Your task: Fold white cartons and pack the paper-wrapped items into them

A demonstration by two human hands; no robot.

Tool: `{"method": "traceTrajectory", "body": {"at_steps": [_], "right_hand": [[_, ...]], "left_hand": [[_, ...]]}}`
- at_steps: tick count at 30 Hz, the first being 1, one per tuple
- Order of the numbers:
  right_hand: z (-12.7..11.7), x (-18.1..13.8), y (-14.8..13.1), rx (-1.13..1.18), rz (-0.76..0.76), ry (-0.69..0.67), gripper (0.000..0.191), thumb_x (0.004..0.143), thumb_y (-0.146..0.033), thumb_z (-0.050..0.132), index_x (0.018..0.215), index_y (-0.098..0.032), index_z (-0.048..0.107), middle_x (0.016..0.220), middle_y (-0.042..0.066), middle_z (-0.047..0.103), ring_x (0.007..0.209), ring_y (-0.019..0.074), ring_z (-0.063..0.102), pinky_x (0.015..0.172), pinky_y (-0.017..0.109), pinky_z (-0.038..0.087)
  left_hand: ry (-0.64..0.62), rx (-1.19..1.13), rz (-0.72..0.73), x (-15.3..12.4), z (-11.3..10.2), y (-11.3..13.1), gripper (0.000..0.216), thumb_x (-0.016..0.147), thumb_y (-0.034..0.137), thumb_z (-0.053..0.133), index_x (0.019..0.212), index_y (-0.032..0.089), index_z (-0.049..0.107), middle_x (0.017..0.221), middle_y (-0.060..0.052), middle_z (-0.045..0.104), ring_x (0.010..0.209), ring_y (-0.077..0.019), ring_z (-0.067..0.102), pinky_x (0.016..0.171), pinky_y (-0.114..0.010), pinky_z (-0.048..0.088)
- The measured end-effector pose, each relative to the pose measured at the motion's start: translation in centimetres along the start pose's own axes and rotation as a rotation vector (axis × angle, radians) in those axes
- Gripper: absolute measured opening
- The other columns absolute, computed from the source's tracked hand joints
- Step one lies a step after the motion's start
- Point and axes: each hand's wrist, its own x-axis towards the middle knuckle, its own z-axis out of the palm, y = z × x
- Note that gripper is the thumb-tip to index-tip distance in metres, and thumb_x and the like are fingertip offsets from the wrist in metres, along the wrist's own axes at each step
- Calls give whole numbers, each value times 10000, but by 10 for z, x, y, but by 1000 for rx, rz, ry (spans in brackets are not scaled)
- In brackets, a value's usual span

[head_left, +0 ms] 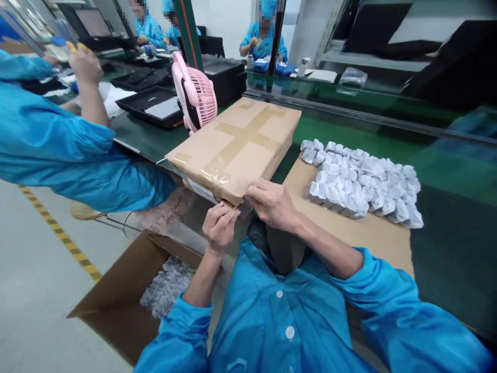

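Observation:
A flat parcel (240, 142) wrapped in brown paper and crossed with tape lies on the green table's near edge. My right hand (272, 203) is curled over the parcel's near corner and presses on it. My left hand (219, 226) is pinched at the same corner, fingers closed on a bit of the wrapping or tape there. Both sleeves are blue.
To the right, many small white wrapped pieces (361, 181) lie on a cardboard sheet (373, 235). An open carton (128, 295) with similar pieces stands on the floor at left. A pink fan (196, 93) stands behind the parcel. A person in blue (58, 145) sits to my left; other people work farther back.

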Motion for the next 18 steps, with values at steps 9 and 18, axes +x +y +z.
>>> {"method": "traceTrajectory", "body": {"at_steps": [9, 18], "right_hand": [[-12, -1, -2, 279, 316, 221, 148, 936, -202, 536, 805, -178, 602, 759, 29, 628, 703, 147, 580, 668, 265, 436], [-8, -10, -2, 412, 432, 250, 155, 943, -226, 500, 810, -184, 569, 758, 7, 593, 704, 134, 554, 663, 261, 435]], "left_hand": [[-30, 112, -146, 17, -7, 15, 389, 781, 365, 765, 1091, 183, 615, 980, -100, 626, 943, -228, 580, 843, -386, 497], [-414, 222, 33, 71, -26, 19, 197, 832, 236, 697, 1028, 213, 705, 1014, -61, 726, 951, -223, 610, 847, -341, 518]]}}
